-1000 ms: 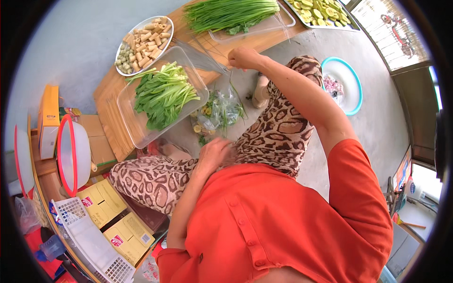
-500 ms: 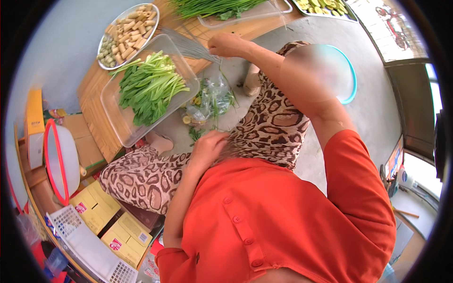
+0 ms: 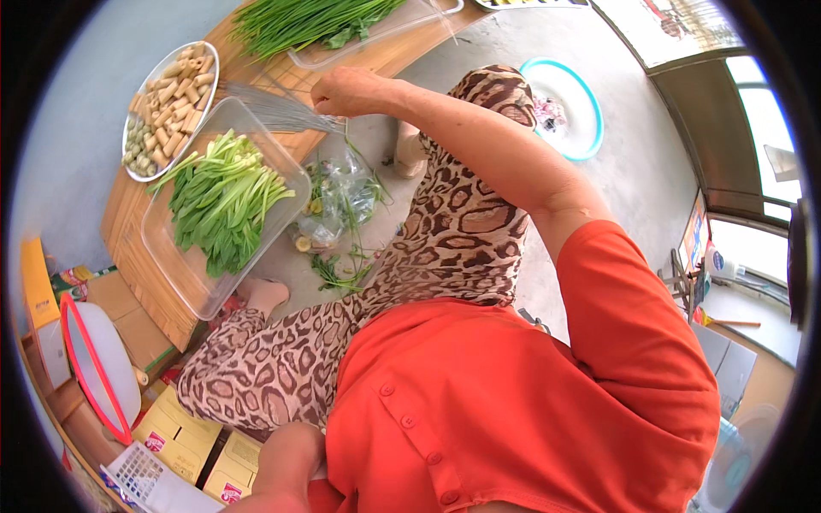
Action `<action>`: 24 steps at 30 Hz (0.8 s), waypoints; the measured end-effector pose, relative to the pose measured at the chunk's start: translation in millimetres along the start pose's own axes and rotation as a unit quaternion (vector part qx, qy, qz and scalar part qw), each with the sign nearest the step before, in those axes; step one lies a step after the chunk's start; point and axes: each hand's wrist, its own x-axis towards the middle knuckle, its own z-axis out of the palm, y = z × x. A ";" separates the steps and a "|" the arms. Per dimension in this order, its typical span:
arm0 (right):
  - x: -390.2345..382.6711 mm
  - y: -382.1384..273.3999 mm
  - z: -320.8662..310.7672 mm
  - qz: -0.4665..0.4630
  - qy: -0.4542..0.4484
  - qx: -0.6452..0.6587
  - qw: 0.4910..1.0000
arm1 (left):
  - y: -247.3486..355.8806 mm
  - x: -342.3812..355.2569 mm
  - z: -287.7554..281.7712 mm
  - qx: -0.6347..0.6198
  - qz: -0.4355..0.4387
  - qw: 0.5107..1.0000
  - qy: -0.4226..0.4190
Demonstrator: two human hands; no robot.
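The right hand [image 3: 349,92], at about eleven o'clock, is closed in a pinch on a bundle of thin green stalks [image 3: 272,109] that fans out toward ten o'clock, over the far corner of a clear tray of leafy greens [image 3: 224,202] on the wooden counter [image 3: 128,227]. A metal dish of cut pieces [image 3: 168,104] sits just beyond the tray, and a plastic bag of trimmings [image 3: 338,201] lies on the floor below the hand. The left hand is not visible, only its forearm [image 3: 286,466] at six o'clock, so I cannot tell its state.

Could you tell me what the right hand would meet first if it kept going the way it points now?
Probably the clear tray of leafy greens: the right hand points left, though depth is unclear.
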 end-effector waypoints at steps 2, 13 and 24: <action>-1.7 11.8 -2.2 0.003 -0.001 -0.004 1.000 | 5.6 6.4 -20.0 -0.083 -0.026 0.994 -0.059; -37.5 10.9 -14.0 0.046 -0.031 0.041 0.998 | 24.1 9.1 -71.6 -0.107 -0.086 0.980 -0.141; -43.8 30.6 -2.7 0.006 0.018 -0.013 1.000 | -20.6 -41.0 -71.7 0.002 -0.218 0.956 -0.198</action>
